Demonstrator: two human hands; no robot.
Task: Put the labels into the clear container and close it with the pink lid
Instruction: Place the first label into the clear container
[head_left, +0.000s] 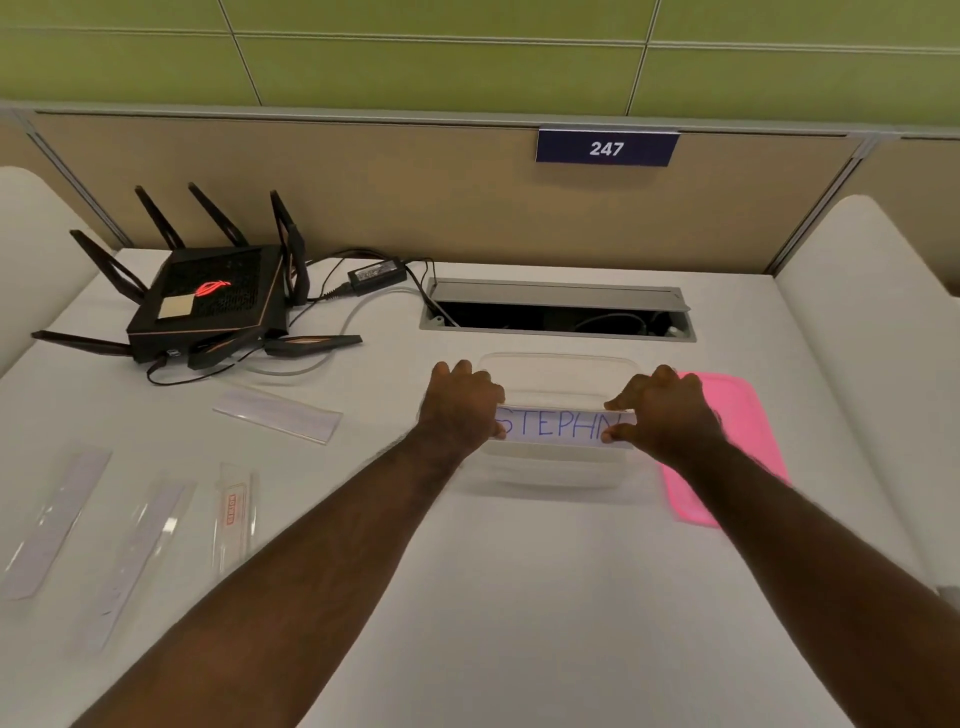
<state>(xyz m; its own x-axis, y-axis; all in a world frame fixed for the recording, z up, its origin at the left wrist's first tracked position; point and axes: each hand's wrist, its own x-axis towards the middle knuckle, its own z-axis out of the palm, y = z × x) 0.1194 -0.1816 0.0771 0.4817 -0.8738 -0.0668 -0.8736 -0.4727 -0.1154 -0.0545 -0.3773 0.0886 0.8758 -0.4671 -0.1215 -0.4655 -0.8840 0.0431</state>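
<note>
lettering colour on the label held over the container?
Blue handwriting on a white strip, label, pinched between left hand and right hand. Head view, the only one.

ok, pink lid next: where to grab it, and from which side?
Take the pink lid by its far right edge, coming from the right. It lies flat on the desk beside the clear container, and the right hand and forearm cover its left and near parts. A flat lid probably needs a pinch at the rim.
</note>
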